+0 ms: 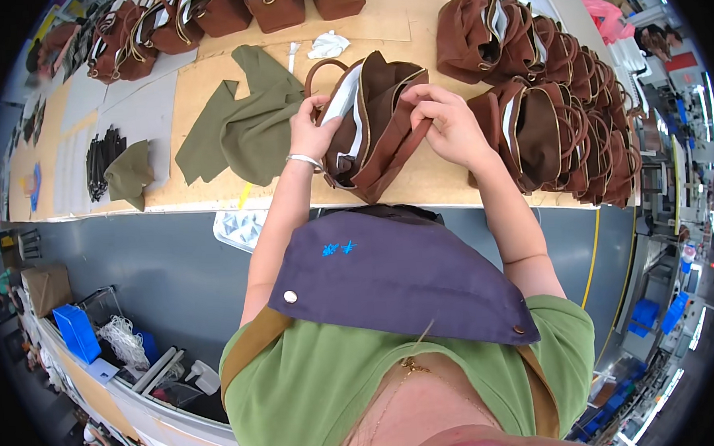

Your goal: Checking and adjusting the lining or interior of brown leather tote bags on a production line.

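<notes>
A brown handbag [393, 102] stands at the table's near edge, its zipped mouth spread wide so the dark lining shows. With fingers closed, my left hand [311, 131] grips the bag's left rim, next to a white strip along the zipper. On the other side, my right hand [447, 123] pinches the bag's right edge near a brown handle or strap. A second brown handle [324, 66] arches up behind my left fingers. The bottom of the bag's inside is hidden.
Olive cloth pieces [245, 124] lie left of the bag, beside a bundle of black strips [106, 162]. Many similar brown bags [544, 127] crowd the right side; more [220, 12] line the back. A crumpled white scrap [328, 45] rests behind. The table's front edge [213, 207] runs before me.
</notes>
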A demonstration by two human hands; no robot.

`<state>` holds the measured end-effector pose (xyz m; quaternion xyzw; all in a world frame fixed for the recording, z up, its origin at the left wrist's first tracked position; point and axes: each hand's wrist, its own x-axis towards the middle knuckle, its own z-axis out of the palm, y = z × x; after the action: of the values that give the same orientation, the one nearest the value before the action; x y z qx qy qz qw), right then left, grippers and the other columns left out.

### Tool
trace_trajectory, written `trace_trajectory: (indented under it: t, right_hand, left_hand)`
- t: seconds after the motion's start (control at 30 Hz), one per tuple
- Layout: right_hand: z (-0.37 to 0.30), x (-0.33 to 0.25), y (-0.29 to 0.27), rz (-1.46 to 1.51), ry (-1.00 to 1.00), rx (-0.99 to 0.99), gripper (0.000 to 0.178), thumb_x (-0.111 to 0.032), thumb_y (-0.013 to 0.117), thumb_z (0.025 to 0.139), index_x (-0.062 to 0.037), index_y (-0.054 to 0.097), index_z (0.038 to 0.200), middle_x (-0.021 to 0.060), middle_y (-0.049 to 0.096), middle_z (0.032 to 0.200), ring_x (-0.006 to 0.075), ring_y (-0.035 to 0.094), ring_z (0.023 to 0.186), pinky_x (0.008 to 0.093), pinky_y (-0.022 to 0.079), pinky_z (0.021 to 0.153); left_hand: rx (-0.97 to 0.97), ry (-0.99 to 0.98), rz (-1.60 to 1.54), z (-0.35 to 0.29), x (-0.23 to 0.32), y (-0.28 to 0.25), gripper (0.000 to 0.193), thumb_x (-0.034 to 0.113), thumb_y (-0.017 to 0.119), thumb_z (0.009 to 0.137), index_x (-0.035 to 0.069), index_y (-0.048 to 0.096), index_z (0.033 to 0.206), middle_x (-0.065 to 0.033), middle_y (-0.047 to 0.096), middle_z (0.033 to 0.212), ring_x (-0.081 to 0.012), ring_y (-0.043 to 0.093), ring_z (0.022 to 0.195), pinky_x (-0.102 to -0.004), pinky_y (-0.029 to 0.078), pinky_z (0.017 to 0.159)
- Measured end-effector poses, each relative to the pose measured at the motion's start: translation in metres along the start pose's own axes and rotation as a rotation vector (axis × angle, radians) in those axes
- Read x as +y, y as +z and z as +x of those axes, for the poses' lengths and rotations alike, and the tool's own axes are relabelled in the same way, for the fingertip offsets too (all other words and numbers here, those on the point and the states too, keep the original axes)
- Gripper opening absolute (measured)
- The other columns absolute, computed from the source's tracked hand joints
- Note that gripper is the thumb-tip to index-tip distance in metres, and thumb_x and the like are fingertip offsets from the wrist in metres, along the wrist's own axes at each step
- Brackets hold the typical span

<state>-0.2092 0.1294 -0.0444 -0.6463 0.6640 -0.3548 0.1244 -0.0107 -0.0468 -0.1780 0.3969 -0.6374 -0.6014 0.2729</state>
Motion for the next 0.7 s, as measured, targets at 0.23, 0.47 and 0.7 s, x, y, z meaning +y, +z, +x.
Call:
trace_trajectory:
  t: [0.23, 0.47, 0.7]
  right_hand:
    - [-0.026, 0.015, -0.053, -0.184, 0.113, 0.120, 0.017, 0.011, 0.055, 0.068, -0.0048, 0.060, 0.072, 0.0103, 0.066, 0.109, 0.0311, 0.062, 0.098, 0.0384, 0.050, 0.081]
    - [-0.033, 0.027, -0.038, -0.368, 0.192, 0.070, 0.019, 0.005, 0.058, 0.077, -0.0059, 0.069, 0.087, 0.0114, 0.063, 0.112, 0.0310, 0.060, 0.106, 0.0368, 0.049, 0.090]
    - [0.017, -0.005, 0.031, -0.162, 0.273, -0.239, 0.015, 0.001, 0.054, 0.078, -0.0059, 0.062, 0.088, 0.0138, 0.061, 0.102, 0.0340, 0.060, 0.098, 0.0410, 0.050, 0.083]
  left_hand:
    - [0.053, 0.201, -0.048, -0.039, 0.053, -0.010, 0.034, -0.006, 0.063, 0.083, 0.011, 0.070, 0.112, -0.0056, 0.053, 0.106, -0.0146, 0.062, 0.084, -0.0260, 0.051, 0.080]
    - [0.110, 0.337, 0.555, -0.062, 0.053, -0.003, 0.027, 0.008, 0.074, 0.077, 0.014, 0.070, 0.103, -0.0095, 0.053, 0.112, -0.0240, 0.056, 0.090, -0.0375, 0.048, 0.083]
    - [-0.461, 0.716, 0.784, -0.056, 0.096, 0.033, 0.024, -0.007, 0.055, 0.068, 0.012, 0.067, 0.077, -0.0025, 0.065, 0.079, -0.0276, 0.061, 0.085, -0.0385, 0.051, 0.076]
